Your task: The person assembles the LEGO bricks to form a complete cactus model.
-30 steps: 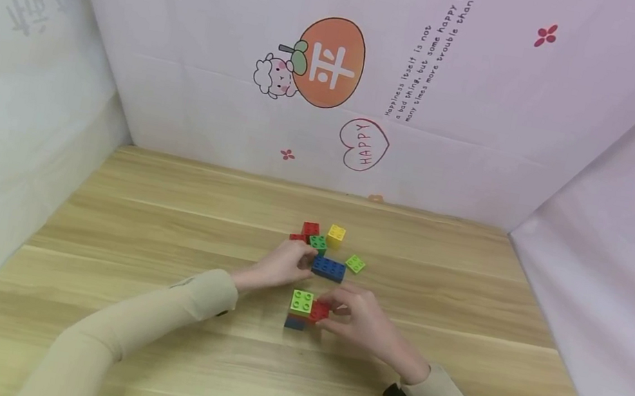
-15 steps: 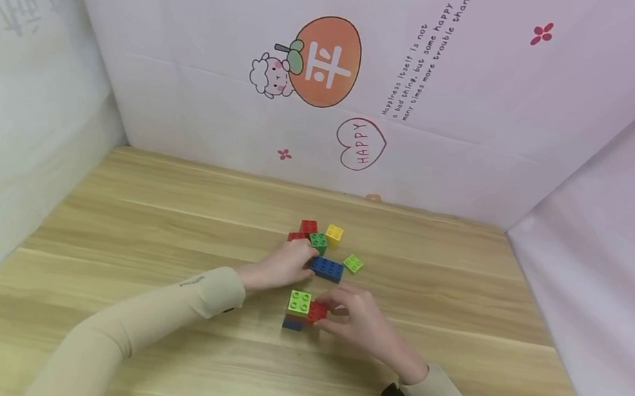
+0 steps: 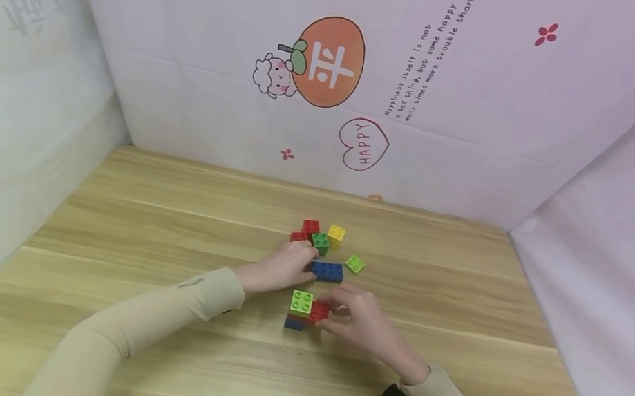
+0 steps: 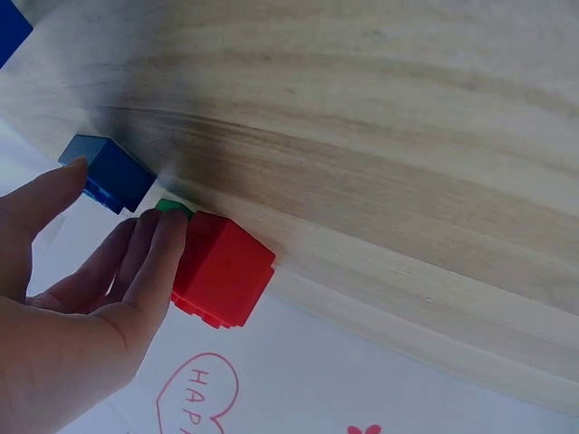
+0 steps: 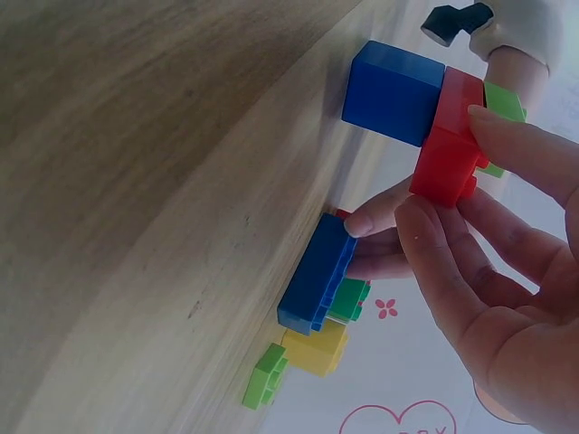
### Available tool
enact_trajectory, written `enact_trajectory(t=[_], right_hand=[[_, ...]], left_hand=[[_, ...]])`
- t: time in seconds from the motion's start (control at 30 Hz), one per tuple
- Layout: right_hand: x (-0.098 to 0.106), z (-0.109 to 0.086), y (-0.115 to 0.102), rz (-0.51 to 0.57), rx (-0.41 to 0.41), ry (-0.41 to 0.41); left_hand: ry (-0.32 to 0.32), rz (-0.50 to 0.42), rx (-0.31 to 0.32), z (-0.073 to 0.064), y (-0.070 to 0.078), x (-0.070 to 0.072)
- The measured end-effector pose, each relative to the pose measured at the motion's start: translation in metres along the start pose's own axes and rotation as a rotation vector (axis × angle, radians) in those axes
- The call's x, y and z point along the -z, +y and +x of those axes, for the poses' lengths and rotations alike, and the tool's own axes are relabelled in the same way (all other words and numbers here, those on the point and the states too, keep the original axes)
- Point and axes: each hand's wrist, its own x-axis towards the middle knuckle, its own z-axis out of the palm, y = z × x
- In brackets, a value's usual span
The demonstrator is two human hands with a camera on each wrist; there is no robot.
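My right hand [image 3: 363, 321] pinches a red brick [image 5: 445, 149] between thumb and fingers. This brick sits on a blue brick [image 5: 393, 92] and juts out to the right; a light green brick [image 3: 302, 300] tops the stack's left part. Farther back, my left hand [image 3: 286, 266] has its thumb and fingers about the near end of a long blue brick [image 3: 328, 271] on the table. In the left wrist view its thumb overlaps one side of this blue brick [image 4: 109, 172], and the fingers lie beside the other, next to a red brick [image 4: 224, 271].
Behind the left hand lie a green brick [image 3: 320, 242], a yellow brick [image 3: 336, 235] and two red bricks [image 3: 310, 226]. To their right is a flat light green brick [image 3: 355, 264]. Printed white cloth [image 3: 229, 120] walls the wooden table [image 3: 163, 214] at the back and sides.
My left thumb and fingers have closed in about the long blue brick, which has shifted and turned slightly towards me. The right hand and the stack stay in place.
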Motion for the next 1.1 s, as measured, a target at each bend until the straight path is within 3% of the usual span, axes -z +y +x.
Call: enact_trajectory(t=[0.33, 0.7, 1.1], right_hand=[[0.002, 0.000, -0.002, 0.001, 0.007, -0.013], [0.006, 0.002, -0.003, -0.008, -0.022, -0.011], [0.002, -0.001, -0.003, 0.014, -0.050, -0.025]], left_hand=[[-0.073, -0.087, -0.003, 0.005, 0.002, -0.001], [-0.058, -0.045, 0.006, -0.006, -0.001, 0.003], [-0.057, -0.181, 0.022, -0.010, -0.005, -0.001]])
